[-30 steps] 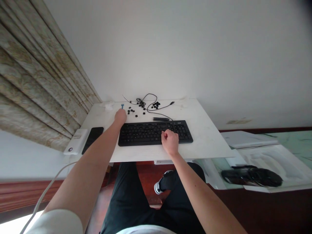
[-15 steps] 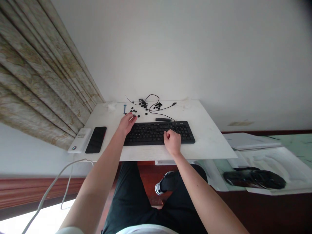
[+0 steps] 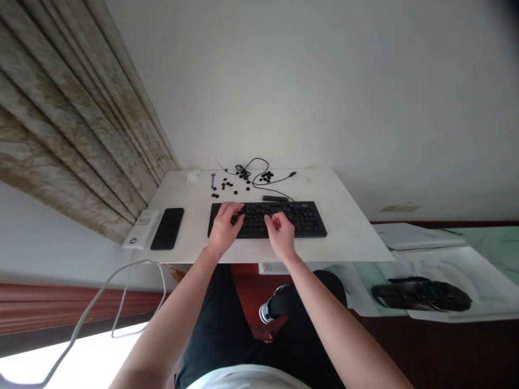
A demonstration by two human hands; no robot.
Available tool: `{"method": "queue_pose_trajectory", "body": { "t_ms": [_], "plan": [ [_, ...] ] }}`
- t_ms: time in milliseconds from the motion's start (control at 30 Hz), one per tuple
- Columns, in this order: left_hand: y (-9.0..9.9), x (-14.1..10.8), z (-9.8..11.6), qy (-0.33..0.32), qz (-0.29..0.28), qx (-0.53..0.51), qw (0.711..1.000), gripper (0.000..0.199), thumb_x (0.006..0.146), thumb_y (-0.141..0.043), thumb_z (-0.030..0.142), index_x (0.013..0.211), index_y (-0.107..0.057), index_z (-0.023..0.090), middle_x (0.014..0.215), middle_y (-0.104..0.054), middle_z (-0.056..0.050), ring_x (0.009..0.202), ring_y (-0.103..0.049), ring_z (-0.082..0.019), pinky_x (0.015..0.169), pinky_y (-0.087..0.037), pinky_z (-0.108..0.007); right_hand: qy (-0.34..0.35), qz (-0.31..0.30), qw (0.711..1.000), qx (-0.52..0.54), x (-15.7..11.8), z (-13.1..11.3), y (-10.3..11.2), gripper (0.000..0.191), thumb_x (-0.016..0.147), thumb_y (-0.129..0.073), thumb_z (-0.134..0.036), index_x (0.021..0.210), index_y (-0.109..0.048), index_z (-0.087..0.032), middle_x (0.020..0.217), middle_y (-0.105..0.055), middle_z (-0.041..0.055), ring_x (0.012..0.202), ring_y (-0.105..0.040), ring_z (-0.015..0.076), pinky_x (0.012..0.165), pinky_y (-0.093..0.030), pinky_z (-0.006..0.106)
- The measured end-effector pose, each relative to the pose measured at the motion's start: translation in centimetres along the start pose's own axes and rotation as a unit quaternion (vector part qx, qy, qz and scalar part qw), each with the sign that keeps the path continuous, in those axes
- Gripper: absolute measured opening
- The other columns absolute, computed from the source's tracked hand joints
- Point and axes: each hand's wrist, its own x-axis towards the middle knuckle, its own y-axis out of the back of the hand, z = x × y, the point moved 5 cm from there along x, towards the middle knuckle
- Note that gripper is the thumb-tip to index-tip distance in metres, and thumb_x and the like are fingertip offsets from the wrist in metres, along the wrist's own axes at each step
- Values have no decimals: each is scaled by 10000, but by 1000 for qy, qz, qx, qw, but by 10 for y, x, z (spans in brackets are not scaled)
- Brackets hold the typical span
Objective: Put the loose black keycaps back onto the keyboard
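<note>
A black keyboard [image 3: 255, 229] lies along the front part of the white table. Over its left half, my left hand [image 3: 225, 226] is curved with thumb and fingers apart; dark keys show in the gap. My right hand [image 3: 281, 235] rests over the middle-right keys, its fingers curled and thumb close to the index finger. Whatever it may pinch is too small or hidden to make out. Behind the keyboard, loose black keycaps [image 3: 235, 192] are scattered, with a cluster of more keycaps [image 3: 267, 176] farther right. A short dark bar [image 3: 275, 198] lies just behind the keyboard.
A coiled black cable [image 3: 243, 172] and a small blue tool [image 3: 213, 180] lie at the back. On the left are a black phone [image 3: 167, 229] and a white box-shaped device [image 3: 141, 229]. A shiny black object [image 3: 421, 296] sits lower right, beyond the white table [image 3: 344, 237].
My left hand has moved from the loose keycaps down and right onto the keyboard. My right hand has shifted slightly left over the keys. The view has tilted a little.
</note>
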Motion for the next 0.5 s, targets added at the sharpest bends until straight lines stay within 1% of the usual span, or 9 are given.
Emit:
{"method": "queue_pose_trajectory", "body": {
  "t_ms": [33, 100, 167, 233, 300, 367, 433, 500],
  "plan": [
    [1, -2, 6, -27, -13, 21, 999, 297, 898, -589, 163, 1186, -595, 234, 1133, -583, -66, 963, -632, -147, 874, -583, -317, -38, -24, 997, 70, -2, -6, -8, 309, 863, -566, -502, 736, -520, -225, 669, -577, 5, 620, -506, 146, 611, -411, 277],
    [2, -7, 14, -61, -26, 54, 996, 328, 916, -566, 148, 1230, -572, 242, 1152, -576, -70, 1027, -625, -162, 917, -574, -333, -118, -90, 971, 185, -5, -16, -26, 319, 831, -597, -529, 817, -603, -211, 743, -647, 34, 652, -549, 152, 595, -436, 273],
    [3, -12, 19, -78, -23, 77, 994, 346, 925, -548, 132, 1251, -557, 246, 1165, -567, -75, 1090, -608, -178, 942, -566, -347, -187, -153, 937, 252, -9, -25, -38, 319, 787, -656, -511, 865, -668, -202, 792, -686, 45, 665, -569, 151, 579, -441, 266],
    [3, -16, 21, -86, -10, 85, 993, 364, 928, -540, 120, 1268, -540, 249, 1183, -554, -79, 1129, -593, -186, 945, -565, -352, -230, -203, 909, 282, -13, -30, -44, 306, 747, -708, -473, 886, -712, -200, 822, -705, 43, 684, -580, 146, 582, -439, 259],
    [4, -21, 22, -95, 5, 86, 992, 380, 928, -541, 113, 1282, -523, 253, 1221, -535, -88, 1159, -578, -193, 947, -564, -360, -246, -236, 892, 297, -16, -33, -46, 300, 731, -731, -452, 893, -738, -199, 831, -712, 40, 713, -589, 144, 596, -434, 255],
    [4, -26, 24, -108, 15, 91, 990, 393, 930, -542, 110, 1292, -510, 259, 1266, -516, -97, 1184, -568, -203, 972, -552, -387, -245, -264, 884, 299, -18, -34, -46, 303, 720, -744, -448, 883, -751, -193, 809, -709, 38, 727, -587, 146, 600, -426, 255],
    [3, -29, 25, -116, 17, 98, 988, 403, 936, -535, 113, 1305, -496, 268, 1299, -501, -103, 1183, -573, -208, 991, -540, -411, -241, -286, 880, 292, -19, -34, -47, 316, 709, -754, -450, 875, -754, -182, 784, -699, 37, 723, -582, 148, 597, -419, 257],
    [2, -31, 26, -120, 10, 101, 988, 416, 941, -526, 120, 1325, -477, 274, 1324, -488, -110, 1185, -579, -214, 1001, -535, -428, -229, -293, 885, 281, -20, -33, -47, 331, 707, -753, -449, 895, -751, -177, 782, -693, 37, 721, -583, 151, 596, -420, 259]
  ]
}}
